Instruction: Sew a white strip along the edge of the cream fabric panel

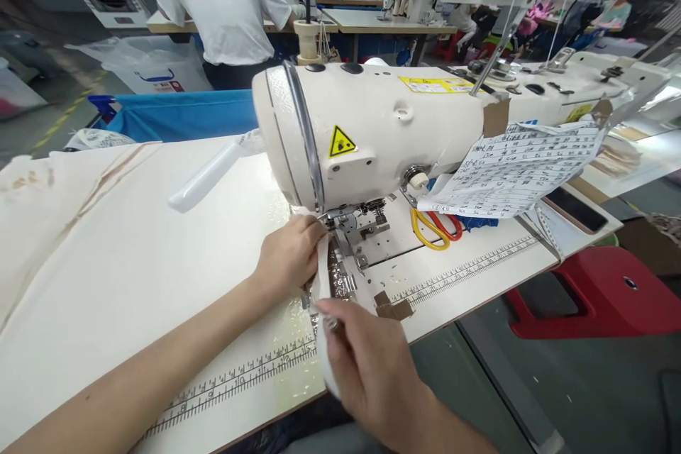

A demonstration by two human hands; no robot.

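A white fabric strip (pixel 323 269) runs from under the head of a sewing machine (pixel 367 120) down over the table's front edge. My left hand (pixel 290 255) is closed at the strip's upper end, close beside the presser foot area (pixel 340 223); its fingertips are partly hidden. Lower down, my right hand (pixel 372 362) pinches the same strip between thumb and fingers. A small shiny metal piece (pixel 332 324) shows at the right fingers, too little of it visible to name. The strip's lower end hangs beside that hand.
Yellow-and-red-handled scissors (pixel 430 230) lie right of the needle area. A handwritten sheet (pixel 511 170) hangs from the machine. A phone (pixel 574 209) rests at the table's right; a red stool (pixel 601 291) stands below. Pale fabric (pixel 47 206) lies left. A person (pixel 218 7) works behind.
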